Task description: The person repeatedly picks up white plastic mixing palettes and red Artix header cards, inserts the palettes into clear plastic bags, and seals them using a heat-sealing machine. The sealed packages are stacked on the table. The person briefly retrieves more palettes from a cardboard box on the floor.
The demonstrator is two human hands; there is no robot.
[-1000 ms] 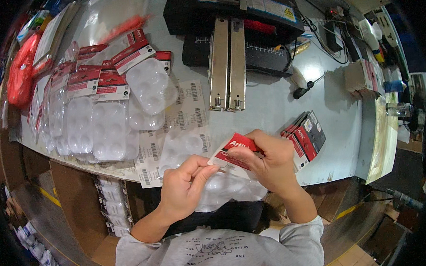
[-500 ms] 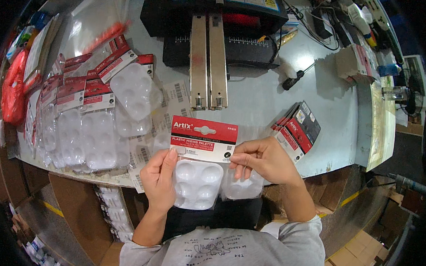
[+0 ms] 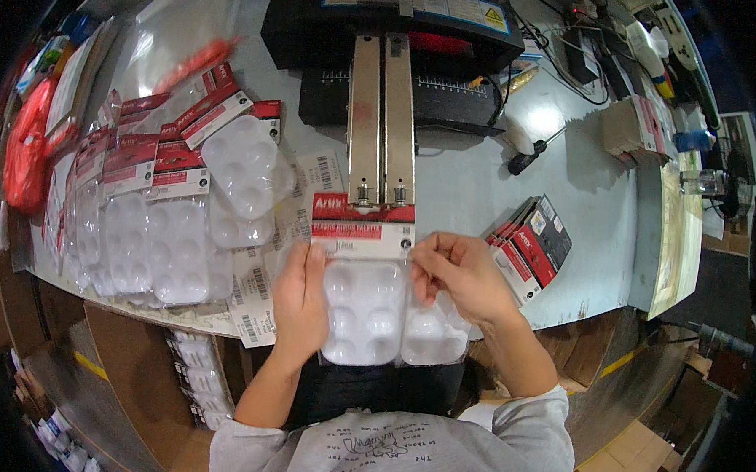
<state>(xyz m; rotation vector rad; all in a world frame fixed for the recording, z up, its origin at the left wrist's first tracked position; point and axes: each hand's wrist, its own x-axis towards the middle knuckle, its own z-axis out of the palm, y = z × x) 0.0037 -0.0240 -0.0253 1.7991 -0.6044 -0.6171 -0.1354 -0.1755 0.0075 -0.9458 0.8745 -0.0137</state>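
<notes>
A white plastic paint palette (image 3: 363, 311) with round wells sits in a clear bag under a red, black and white header card (image 3: 357, 242). My left hand (image 3: 302, 300) grips its left edge, thumb along the side. At the card's right edge, my right hand (image 3: 473, 278) is closed, fingertips pinching the corner. Two long metal bars (image 3: 365, 117) of a black machine (image 3: 454, 49) reach down over the card's top edge, hiding part of it. Another white palette (image 3: 434, 338) lies at the table's front edge, partly beneath my right hand.
Bagged palettes with red cards (image 3: 171, 252) pile up at the left, beside barcode label sheets (image 3: 253, 302). Header cards (image 3: 533, 247) lie to the right; another card stack (image 3: 631, 129) stands farther back. A black-handled screwdriver (image 3: 529, 158) rests near the machine. Cardboard boxes (image 3: 127, 385) stand below.
Both hands have moved the palette and its card slightly away from me, so the card's top now lies under the metal bars' ends. The whole view has shifted a little.
</notes>
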